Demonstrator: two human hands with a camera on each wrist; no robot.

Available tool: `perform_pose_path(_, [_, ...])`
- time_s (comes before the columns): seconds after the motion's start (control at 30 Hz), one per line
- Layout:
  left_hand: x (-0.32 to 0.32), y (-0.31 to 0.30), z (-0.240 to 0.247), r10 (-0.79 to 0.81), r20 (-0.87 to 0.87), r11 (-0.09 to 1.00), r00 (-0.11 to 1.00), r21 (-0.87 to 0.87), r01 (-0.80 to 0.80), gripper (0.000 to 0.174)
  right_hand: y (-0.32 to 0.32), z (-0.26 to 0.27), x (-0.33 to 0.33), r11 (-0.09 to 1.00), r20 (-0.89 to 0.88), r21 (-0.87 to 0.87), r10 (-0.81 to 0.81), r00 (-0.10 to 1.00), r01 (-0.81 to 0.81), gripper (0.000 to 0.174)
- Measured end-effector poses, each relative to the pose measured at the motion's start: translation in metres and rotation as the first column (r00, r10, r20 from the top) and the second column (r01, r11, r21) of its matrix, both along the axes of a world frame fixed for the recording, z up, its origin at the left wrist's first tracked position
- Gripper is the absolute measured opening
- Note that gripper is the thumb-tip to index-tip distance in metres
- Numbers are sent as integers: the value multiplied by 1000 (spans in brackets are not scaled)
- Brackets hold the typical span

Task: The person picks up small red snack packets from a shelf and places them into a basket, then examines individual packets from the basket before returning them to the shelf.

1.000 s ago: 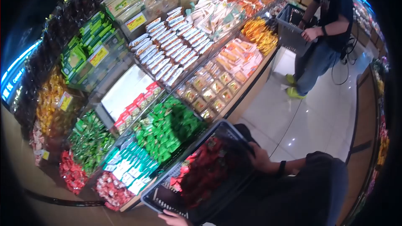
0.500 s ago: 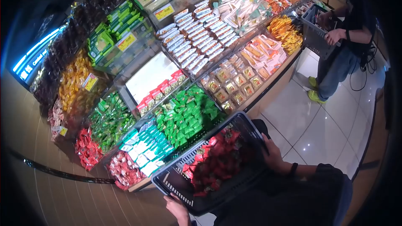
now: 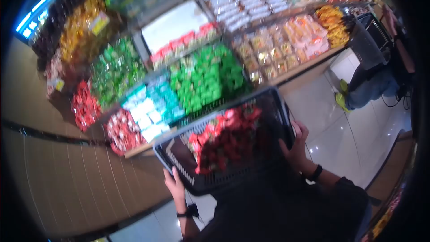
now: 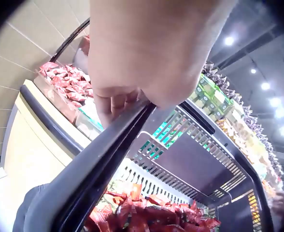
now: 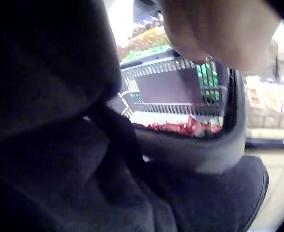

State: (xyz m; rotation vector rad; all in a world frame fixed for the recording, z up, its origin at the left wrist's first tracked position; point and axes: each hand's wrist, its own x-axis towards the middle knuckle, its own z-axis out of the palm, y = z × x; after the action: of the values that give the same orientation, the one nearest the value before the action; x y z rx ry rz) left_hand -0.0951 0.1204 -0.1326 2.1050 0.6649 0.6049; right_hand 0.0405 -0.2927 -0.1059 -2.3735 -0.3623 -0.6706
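Observation:
A dark plastic shopping basket (image 3: 160,152) is held in front of the body, with many red-wrapped packets (image 3: 230,141) lying inside it. My left hand (image 3: 175,185) grips the rim at its left end; the left wrist view shows the fingers (image 4: 114,104) curled over the basket's edge. At the opposite end, my right hand (image 3: 295,149) holds the rim, thumb on the inner side. In the right wrist view the right hand (image 5: 219,36) covers part of the rim, and dark clothing fills much of that picture.
A stepped shop display of packaged snacks stands just beyond the basket, with green packets (image 3: 206,80), teal-and-white packets (image 3: 156,107) and red-and-white packets (image 3: 123,130). At the right, another person holds a grey basket (image 3: 369,42) over the tiled floor (image 3: 331,139).
The head view has tilted further down, and the basket sits higher in it. More of the left hand and its wrist now shows. Both hands still hold the basket.

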Motion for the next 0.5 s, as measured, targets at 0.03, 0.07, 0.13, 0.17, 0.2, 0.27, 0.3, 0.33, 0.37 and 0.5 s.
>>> perform_pose_path(0.03, [4, 0, 0, 0, 59, 999, 998, -34, 2, 26, 4, 15, 3, 989, 29, 15, 147, 989, -147, 51])
perform_pose_path(0.07, [-1, 5, -1, -17, 10, 996, 1000, -86, 18, 25, 8, 28, 7, 944, -124, 2, 329, 936, -331, 49])
perform_pose_path(0.13, [-6, 11, -1, -53, -12, 978, 999, -201, 49, 22, 28, 33, 11, 828, -423, 229, 558, 714, -511, 47])
perform_pose_path(0.17, [-1, 11, -1, -60, 32, 965, 998, -254, 66, 21, 44, 30, 17, 776, -524, 416, 630, 573, -474, 48])
perform_pose_path(0.2, [2, 14, -4, -57, -1, 967, 998, -249, 55, 20, 61, 11, 22, 771, -605, 541, 634, 481, -335, 52])
perform_pose_path(0.27, [-7, 21, -10, -84, -54, 963, 995, -260, 67, 23, 92, -46, 36, 804, -718, 575, 585, 376, -152, 65])
perform_pose_path(0.3, [-8, 20, -12, -75, -52, 961, 996, -269, 58, 23, 105, -69, 46, 846, -765, 515, 525, 373, -133, 74])
perform_pose_path(0.33, [-10, 19, -11, -71, -53, 956, 996, -288, 52, 23, 120, -87, 55, 941, -736, 202, 328, 592, -270, 84])
perform_pose_path(0.37, [-9, 19, -10, -66, -49, 952, 997, -302, 49, 23, 132, -95, 66, 940, -585, -147, 168, 794, -307, 95])
perform_pose_path(0.5, [-3, -11, 10, 236, 42, 870, 971, 435, -230, 23, 163, -103, 101, 751, -468, -518, 152, 870, -410, 102])
